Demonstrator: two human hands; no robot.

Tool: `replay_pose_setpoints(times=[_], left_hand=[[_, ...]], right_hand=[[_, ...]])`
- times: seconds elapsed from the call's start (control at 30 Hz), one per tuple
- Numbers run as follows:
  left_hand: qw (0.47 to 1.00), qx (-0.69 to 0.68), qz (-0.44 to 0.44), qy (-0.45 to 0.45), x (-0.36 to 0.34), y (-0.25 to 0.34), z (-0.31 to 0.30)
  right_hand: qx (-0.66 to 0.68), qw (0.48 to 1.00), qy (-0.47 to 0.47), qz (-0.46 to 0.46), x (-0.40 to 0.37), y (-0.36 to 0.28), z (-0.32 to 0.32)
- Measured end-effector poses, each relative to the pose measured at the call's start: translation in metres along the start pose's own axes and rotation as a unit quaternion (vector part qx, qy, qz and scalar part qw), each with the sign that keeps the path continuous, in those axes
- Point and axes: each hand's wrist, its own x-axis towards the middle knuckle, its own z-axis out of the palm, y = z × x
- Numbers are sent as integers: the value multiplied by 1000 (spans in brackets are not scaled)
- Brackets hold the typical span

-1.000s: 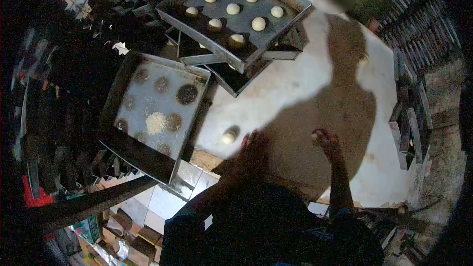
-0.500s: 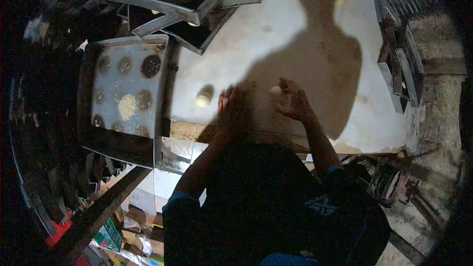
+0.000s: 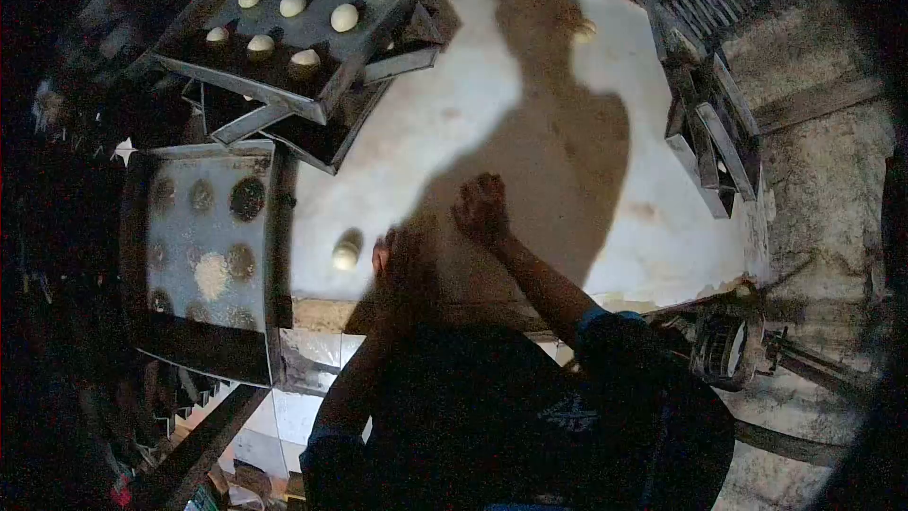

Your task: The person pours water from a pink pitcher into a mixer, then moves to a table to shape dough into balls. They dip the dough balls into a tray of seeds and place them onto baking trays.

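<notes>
right hand: held piece seen earlier now hidden; left hand still just beside dough ball | grips: cannot tell

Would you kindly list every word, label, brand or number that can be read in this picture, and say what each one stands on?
No text can be read here.
Dark shirt: a pale print on the front, too blurred to read.
Left tray, lone dough ball and white table: no writing visible.

Underside of right hand unseen
</notes>
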Motion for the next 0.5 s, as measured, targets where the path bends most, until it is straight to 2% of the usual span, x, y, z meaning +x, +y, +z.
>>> replay_pose_setpoints(times=[0.03, 0.07, 0.1, 0.13, 0.17, 0.2, 0.23, 0.27, 0.3, 0.33, 0.4, 0.43, 0.47, 0.5], left_hand=[[996, 30, -35, -76, -5, 3, 5], [985, 64, -67, -145, -4, 1, 11], [986, 70, -61, -136, -2, -6, 26], [990, 136, -27, 31, -3, -13, 45], [960, 196, 7, 198, -2, -18, 54], [972, -75, -109, -194, 13, -5, -5], [972, -71, -108, -194, 15, -6, 1], [997, -2, -76, -2, 14, -6, 11], [979, 65, -41, 188, 11, -3, 18], [981, 64, -46, 177, 9, 4, 14], [990, 20, -96, 100, 19, 13, -4], [991, 0, -118, 64, 19, 15, -10], [978, 138, -131, 89, -3, 3, 37], [978, 142, -128, 87, -5, 0, 30]], right_hand=[[0, 1000, -2, 4, -9, -6, 4], [43, 998, -42, -7, -16, -14, 9], [85, 993, -75, -22, -17, -19, 16], [83, 994, -62, -22, -23, -17, 11], [113, 986, -96, -75, -34, -5, -1], [144, 972, -133, -128, -40, 5, -6], [146, 972, -130, -128, -36, 15, -6], [95, 988, -89, -81, -31, 27, -3], [43, 997, -52, -33, -26, 37, 0], [48, 997, -62, -29, -14, 34, 6], [-19, 996, -38, 75, 10, 8, 20], [-16, 996, -42, 81, -4, 2, 29], [28, 997, 43, 51, -16, -5, 40], [73, 989, 130, 20, -24, -12, 48]])
